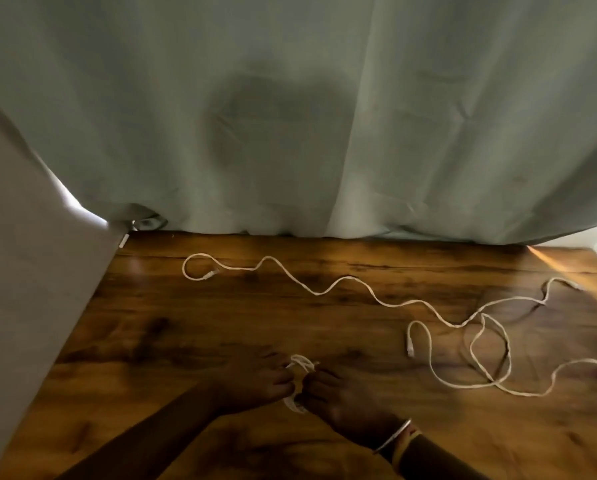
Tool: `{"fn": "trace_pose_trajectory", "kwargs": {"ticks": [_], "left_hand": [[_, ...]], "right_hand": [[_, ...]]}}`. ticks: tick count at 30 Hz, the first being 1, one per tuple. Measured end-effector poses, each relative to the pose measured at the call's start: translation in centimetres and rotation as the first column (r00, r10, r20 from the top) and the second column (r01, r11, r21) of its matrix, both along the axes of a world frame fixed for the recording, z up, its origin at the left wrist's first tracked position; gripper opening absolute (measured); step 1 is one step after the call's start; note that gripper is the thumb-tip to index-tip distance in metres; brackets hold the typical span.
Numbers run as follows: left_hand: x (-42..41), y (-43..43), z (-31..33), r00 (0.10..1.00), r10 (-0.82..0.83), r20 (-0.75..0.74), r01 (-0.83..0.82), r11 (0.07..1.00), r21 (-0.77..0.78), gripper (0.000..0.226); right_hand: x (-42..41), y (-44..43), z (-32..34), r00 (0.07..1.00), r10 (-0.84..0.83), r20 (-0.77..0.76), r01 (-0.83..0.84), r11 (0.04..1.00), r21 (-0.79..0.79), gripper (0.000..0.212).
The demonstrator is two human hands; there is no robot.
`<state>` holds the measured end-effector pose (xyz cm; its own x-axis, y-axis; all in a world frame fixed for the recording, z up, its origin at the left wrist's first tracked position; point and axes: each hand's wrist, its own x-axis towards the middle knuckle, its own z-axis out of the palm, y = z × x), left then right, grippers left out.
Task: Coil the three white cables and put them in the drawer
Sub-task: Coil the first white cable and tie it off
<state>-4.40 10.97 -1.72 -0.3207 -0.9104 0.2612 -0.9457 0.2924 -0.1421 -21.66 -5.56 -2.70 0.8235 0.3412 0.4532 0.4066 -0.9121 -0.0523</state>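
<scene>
- Head view: a dark-stained wooden tabletop (221,323) fills the near half of the scene, and a pale grey-green curtain (290,116) hangs along its far edge.
- A plain grey panel (20,289) stands along the left side of the table.
- The left hand (255,379) and the right hand (345,400) meet near the middle of the near edge, fingertips together, both pinched on a small coiled white cable (300,367) held between them.
- Part of that bundle (292,403) hangs below the fingers, just above the wood.
- The right wrist wears bangles (397,438).
- A long white cable (324,289) lies loose in waves from the far left to the right of the table, its plug end (211,273) curled back at the far left.
- Another white cable (487,355) lies in open loops at the right, crossing the long one; one connector (410,348) rests on the wood left of the loops.
- No drawer shows in this view.
- No brand, label or writing can be read on anything; the picture is soft with motion blur.
</scene>
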Motion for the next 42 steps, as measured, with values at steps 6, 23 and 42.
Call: {"fn": "trace_pose_trajectory", "kwargs": {"ticks": [6,23,42], "left_hand": [[-0.9,1.7,-3.1,0.996,-0.039,0.077,0.032,0.995,0.096,0.02],[-1.6,3.0,-2.7,0.994,-0.103,-0.029,0.107,0.959,0.263,0.024],[-0.4,2.0,-1.8,0.916,0.131,-0.379,-0.013,0.955,0.298,0.033]], "right_hand": [[-0.9,1.9,-2.5,0.997,0.012,0.075,-0.006,0.997,-0.078,0.018],[-2.0,2.3,-3.7,0.986,-0.012,-0.165,-0.008,0.993,-0.118,0.022],[-2.0,1.7,-2.9,0.795,-0.194,-0.575,0.475,0.789,0.39,0.033]]}}
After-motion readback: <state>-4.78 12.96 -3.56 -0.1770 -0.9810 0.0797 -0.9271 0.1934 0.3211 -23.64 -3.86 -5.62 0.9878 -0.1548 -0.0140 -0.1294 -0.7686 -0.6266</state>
